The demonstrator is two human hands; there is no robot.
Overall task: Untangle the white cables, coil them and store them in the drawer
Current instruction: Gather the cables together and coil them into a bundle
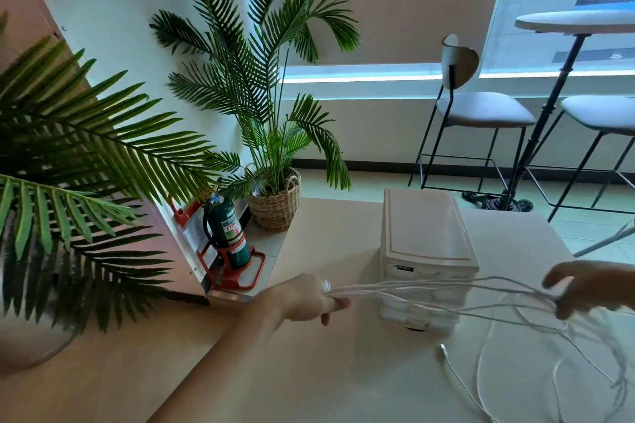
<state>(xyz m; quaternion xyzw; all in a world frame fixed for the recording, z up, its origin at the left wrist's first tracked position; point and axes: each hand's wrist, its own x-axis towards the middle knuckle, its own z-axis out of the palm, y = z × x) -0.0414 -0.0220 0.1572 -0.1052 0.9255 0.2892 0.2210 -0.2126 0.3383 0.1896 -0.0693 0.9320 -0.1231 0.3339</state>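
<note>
Your left hand [309, 299] pinches several strands of the white cables [429, 288], stretched taut in front of the drawer unit [426, 233] to your right hand [584, 285], which seems curled around them. Loose loops trail onto the counter [326, 371] at right.

smooth plastic drawer unit [427, 233]; matt table [326, 371]; woven basket [275, 208].

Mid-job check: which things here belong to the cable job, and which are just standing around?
In the job:
- white cables, stretched between left hand and right hand
- drawer unit on the table

Standing around:
- fire extinguisher
- potted palm
- stools
- round high table
</note>
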